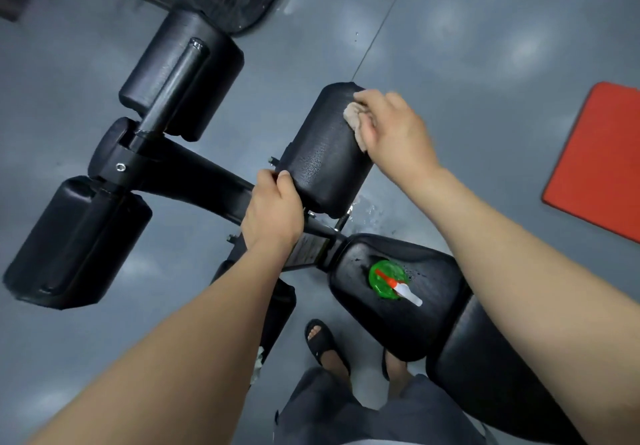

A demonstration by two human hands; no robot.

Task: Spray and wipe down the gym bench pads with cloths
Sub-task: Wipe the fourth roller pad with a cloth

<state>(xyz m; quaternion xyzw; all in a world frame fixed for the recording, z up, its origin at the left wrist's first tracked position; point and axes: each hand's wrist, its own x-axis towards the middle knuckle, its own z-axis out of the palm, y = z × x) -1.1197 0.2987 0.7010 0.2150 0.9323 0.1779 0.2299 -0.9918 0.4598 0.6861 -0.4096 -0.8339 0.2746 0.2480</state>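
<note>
A black roller pad (pixel 322 153) of the gym bench stands in the middle of the view, wet with droplets. My right hand (pixel 391 126) grips a beige cloth (pixel 355 115) and presses it on the pad's right upper side. My left hand (pixel 273 209) grips the pad's near left end, fingers curled over its edge. A green spray bottle (pixel 389 280) with a red and white nozzle stands on the black seat pad (pixel 415 323) below.
Two more black roller pads (pixel 180 77) (pixel 76 243) hang on the frame (pixel 194 174) to the left. A red mat (pixel 599 157) lies on the grey floor at right. Water spots lie on the floor under the pad. My sandalled feet (pixel 323 342) stand beside the seat.
</note>
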